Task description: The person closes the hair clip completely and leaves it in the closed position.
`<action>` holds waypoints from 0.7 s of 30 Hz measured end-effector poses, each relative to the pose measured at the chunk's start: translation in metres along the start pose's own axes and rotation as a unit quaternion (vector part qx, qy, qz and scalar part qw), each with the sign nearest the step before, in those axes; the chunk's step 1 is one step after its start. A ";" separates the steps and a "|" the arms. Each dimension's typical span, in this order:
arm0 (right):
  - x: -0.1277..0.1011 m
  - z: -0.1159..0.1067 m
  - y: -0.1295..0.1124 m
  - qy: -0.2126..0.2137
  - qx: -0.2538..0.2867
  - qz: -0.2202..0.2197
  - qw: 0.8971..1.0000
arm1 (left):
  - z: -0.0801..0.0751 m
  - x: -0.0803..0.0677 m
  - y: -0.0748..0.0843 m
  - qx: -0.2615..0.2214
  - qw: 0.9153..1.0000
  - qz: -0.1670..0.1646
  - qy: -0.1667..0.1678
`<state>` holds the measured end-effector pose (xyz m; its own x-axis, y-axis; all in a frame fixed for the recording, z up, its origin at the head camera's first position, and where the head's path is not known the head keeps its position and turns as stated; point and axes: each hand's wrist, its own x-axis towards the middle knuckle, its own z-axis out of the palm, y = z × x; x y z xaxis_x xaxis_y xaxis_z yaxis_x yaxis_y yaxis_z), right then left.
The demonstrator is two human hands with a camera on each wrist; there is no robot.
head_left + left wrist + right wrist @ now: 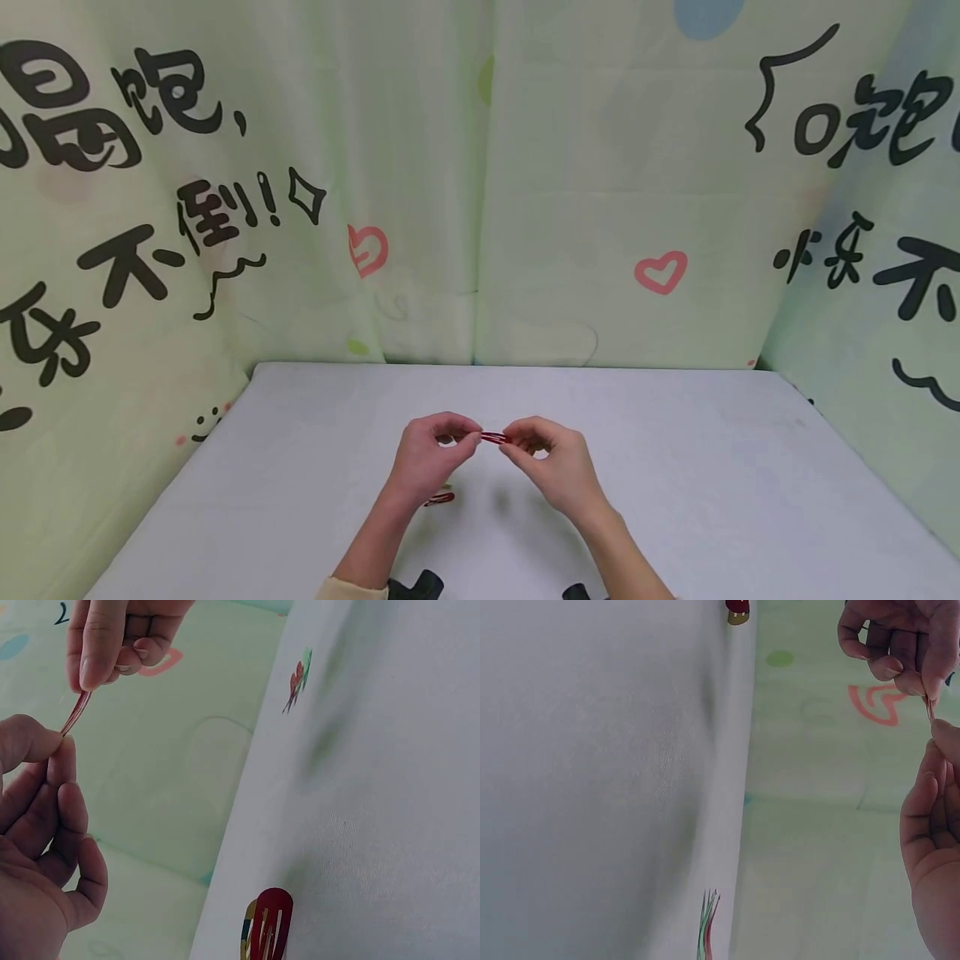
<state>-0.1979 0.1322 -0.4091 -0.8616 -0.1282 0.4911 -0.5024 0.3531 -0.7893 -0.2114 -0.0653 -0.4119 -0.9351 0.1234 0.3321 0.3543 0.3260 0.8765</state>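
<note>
A slim red hair clip is held up above the white table, stretched between both hands. My left hand pinches its left end between thumb and fingertips. At the other end my right hand pinches it in the same way. Seen edge-on in the left wrist view, the held clip looks bent and shows thin parallel strips. Below the left wrist, another red snap hair clip lies on the table with a gold one beside it. Their lower ends are cut off in that view.
A small red and green item with thin strands lies on the white table, hidden from the head view. Printed pale green curtains stand behind and along both sides. Black wrist gear shows at the bottom edge.
</note>
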 end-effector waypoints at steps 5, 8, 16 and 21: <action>0.000 0.001 0.003 -0.006 -0.020 -0.039 0.999 | -0.001 0.000 0.000 -0.010 1.000 -0.015 -0.009; 0.000 0.001 0.005 -0.004 -0.031 -0.057 0.998 | -0.001 0.000 0.001 -0.019 0.999 -0.017 -0.020; -0.001 0.001 0.008 0.000 -0.032 -0.084 0.996 | -0.003 -0.001 0.000 -0.040 0.998 -0.010 -0.042; -0.002 0.001 0.007 -0.001 -0.038 -0.075 0.996 | -0.005 0.000 -0.002 -0.044 0.998 -0.009 -0.052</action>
<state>-0.2000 0.1339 -0.4155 -0.7770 -0.1868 0.6011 -0.6193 0.3982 -0.6767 -0.2120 -0.0704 -0.4125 -0.9348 0.2165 0.2815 0.3313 0.2463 0.9108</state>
